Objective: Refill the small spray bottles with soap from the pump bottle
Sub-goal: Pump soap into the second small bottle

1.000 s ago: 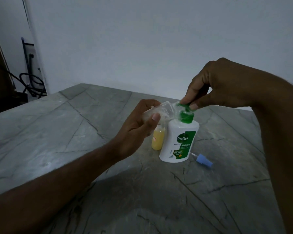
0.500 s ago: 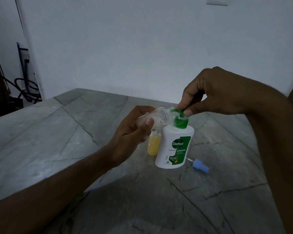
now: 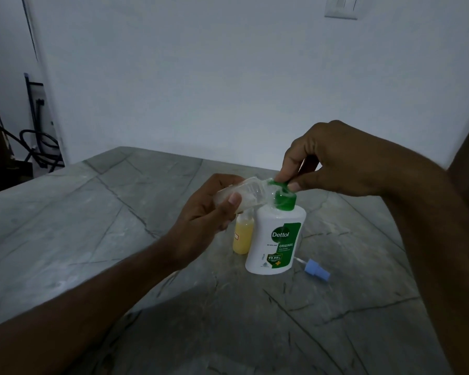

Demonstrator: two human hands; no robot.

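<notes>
left hand (image 3: 209, 212) grips the clear spray bottle (image 3: 244, 194) tilted, mouth at the green pump nozzle, right hand (image 3: 333, 161) pinches the pump head (image 3: 280, 185) of the Dettol bottle (image 3: 276, 239); yellow bottle (image 3: 243, 236) at its 9 o'clock, blue sprayer cap (image 3: 316, 269) at 4

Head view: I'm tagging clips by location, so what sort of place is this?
Probably a home room: a grey stone table, a plain white wall with a switch plate, cables in the corner.
</notes>
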